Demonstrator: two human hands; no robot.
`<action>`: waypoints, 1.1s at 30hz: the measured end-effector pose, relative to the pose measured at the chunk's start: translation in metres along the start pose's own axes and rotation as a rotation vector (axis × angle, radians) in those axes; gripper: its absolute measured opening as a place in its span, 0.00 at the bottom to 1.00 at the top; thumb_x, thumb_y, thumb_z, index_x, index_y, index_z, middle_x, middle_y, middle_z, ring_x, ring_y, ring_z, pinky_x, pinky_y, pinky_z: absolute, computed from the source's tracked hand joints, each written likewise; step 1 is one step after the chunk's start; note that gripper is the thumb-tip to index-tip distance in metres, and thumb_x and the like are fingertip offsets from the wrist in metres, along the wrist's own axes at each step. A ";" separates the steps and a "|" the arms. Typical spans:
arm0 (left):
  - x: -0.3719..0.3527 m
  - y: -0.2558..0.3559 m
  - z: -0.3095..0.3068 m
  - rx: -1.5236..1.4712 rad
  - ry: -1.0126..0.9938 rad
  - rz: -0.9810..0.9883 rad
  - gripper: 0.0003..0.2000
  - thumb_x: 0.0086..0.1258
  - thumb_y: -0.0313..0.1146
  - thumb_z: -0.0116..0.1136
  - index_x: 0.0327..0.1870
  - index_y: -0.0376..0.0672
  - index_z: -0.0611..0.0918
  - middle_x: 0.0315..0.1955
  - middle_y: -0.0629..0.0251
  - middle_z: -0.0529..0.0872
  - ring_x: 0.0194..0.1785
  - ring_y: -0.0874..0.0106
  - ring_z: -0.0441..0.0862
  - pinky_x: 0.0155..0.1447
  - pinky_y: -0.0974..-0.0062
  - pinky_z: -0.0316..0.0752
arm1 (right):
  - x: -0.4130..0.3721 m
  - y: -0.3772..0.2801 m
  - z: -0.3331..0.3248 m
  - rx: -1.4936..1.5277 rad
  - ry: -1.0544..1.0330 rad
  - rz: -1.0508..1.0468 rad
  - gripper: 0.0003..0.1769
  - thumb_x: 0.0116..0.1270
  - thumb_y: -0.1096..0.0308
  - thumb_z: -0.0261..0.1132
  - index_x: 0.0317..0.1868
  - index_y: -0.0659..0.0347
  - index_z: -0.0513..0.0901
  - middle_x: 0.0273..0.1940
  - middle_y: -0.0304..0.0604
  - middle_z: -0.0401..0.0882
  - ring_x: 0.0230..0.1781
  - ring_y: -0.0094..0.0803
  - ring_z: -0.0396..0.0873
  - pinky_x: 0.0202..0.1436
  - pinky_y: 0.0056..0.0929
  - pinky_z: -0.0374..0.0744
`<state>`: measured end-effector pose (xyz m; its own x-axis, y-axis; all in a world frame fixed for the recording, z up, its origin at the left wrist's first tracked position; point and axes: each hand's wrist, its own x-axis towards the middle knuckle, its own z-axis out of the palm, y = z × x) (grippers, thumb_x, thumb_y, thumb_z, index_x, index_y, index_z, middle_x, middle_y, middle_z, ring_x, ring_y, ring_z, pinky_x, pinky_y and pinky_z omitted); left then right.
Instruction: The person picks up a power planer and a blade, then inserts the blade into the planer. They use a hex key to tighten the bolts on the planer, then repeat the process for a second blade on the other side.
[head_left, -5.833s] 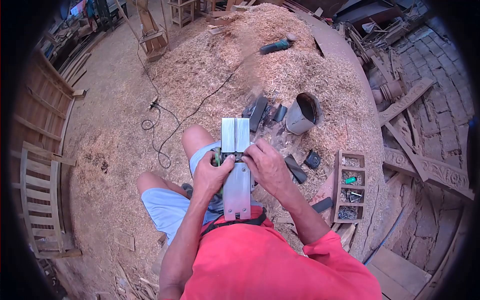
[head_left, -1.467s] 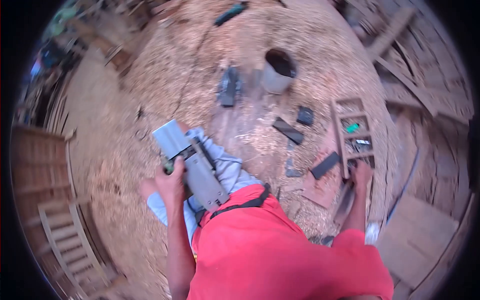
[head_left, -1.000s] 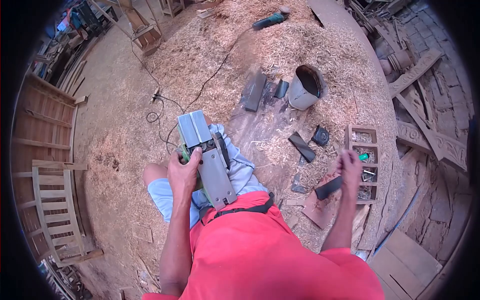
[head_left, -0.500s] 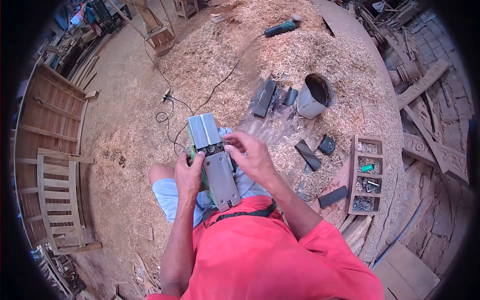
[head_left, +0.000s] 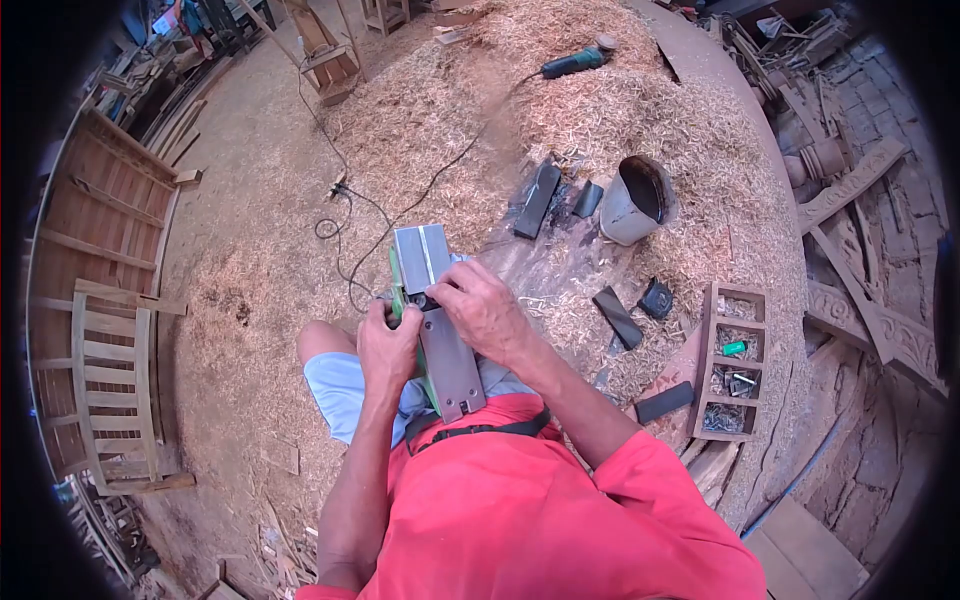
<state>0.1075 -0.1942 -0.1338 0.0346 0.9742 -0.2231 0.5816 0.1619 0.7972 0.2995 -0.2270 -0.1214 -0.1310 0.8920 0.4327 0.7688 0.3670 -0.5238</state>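
Observation:
An electric hand planer lies upside down across my lap, its flat metal sole facing up and its green body showing along the left edge. My left hand grips the planer's left side by the cutter opening, thumb at the edge of the sole. Over that opening, my right hand has its fingers curled and pinched together at the cutter drum. Those fingers cover most of the drum, and whatever they may hold is hidden.
Wood shavings cover the ground. To the right are sharpening stones, a bucket of dark liquid, a black tape measure and a compartmented wooden box. An angle grinder lies farther off. A power cord crosses the ground. Slatted wooden furniture stands left.
My right hand has moved left from the planer's right edge onto the cutter opening, its fingers closing there. My left hand keeps its grip on the side.

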 end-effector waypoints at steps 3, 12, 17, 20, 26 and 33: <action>0.001 0.000 0.003 -0.001 0.013 0.017 0.24 0.68 0.48 0.67 0.44 0.28 0.86 0.34 0.42 0.91 0.41 0.48 0.89 0.53 0.51 0.81 | 0.000 0.004 0.002 0.044 0.012 0.015 0.09 0.68 0.74 0.74 0.48 0.61 0.90 0.45 0.46 0.84 0.51 0.48 0.85 0.59 0.44 0.85; 0.000 -0.001 0.003 -0.022 0.021 0.027 0.24 0.69 0.47 0.68 0.44 0.27 0.86 0.32 0.44 0.90 0.38 0.51 0.89 0.51 0.53 0.81 | 0.001 0.003 0.003 0.033 0.058 0.092 0.09 0.70 0.67 0.77 0.44 0.61 0.88 0.44 0.47 0.81 0.49 0.50 0.82 0.56 0.46 0.83; 0.001 -0.002 0.002 -0.021 0.005 0.020 0.25 0.69 0.48 0.68 0.44 0.27 0.86 0.32 0.44 0.90 0.38 0.51 0.89 0.50 0.53 0.81 | -0.002 0.004 0.009 0.028 0.072 0.117 0.11 0.71 0.64 0.77 0.44 0.61 0.85 0.45 0.48 0.79 0.50 0.50 0.81 0.57 0.47 0.83; 0.002 -0.004 0.004 -0.003 0.028 0.050 0.25 0.69 0.48 0.68 0.44 0.27 0.86 0.32 0.44 0.90 0.37 0.51 0.89 0.49 0.53 0.81 | -0.004 0.003 0.009 0.044 0.060 0.131 0.14 0.71 0.62 0.77 0.46 0.60 0.84 0.46 0.49 0.78 0.52 0.51 0.81 0.57 0.49 0.82; 0.003 -0.005 0.005 0.037 0.035 0.067 0.24 0.69 0.48 0.68 0.44 0.27 0.86 0.32 0.44 0.90 0.37 0.50 0.89 0.50 0.52 0.81 | -0.001 -0.001 0.010 0.026 0.081 0.166 0.17 0.69 0.59 0.79 0.46 0.61 0.84 0.45 0.50 0.78 0.52 0.52 0.80 0.57 0.50 0.81; 0.003 0.002 0.003 -0.007 0.013 0.032 0.24 0.69 0.47 0.69 0.45 0.27 0.87 0.33 0.43 0.91 0.40 0.50 0.90 0.51 0.52 0.81 | -0.003 -0.001 0.009 0.041 0.096 0.178 0.17 0.69 0.59 0.78 0.45 0.61 0.83 0.46 0.50 0.77 0.51 0.52 0.80 0.57 0.50 0.81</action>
<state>0.1111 -0.1916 -0.1351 0.0422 0.9809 -0.1900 0.5744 0.1318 0.8079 0.2937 -0.2279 -0.1291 0.0663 0.9151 0.3977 0.7481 0.2182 -0.6267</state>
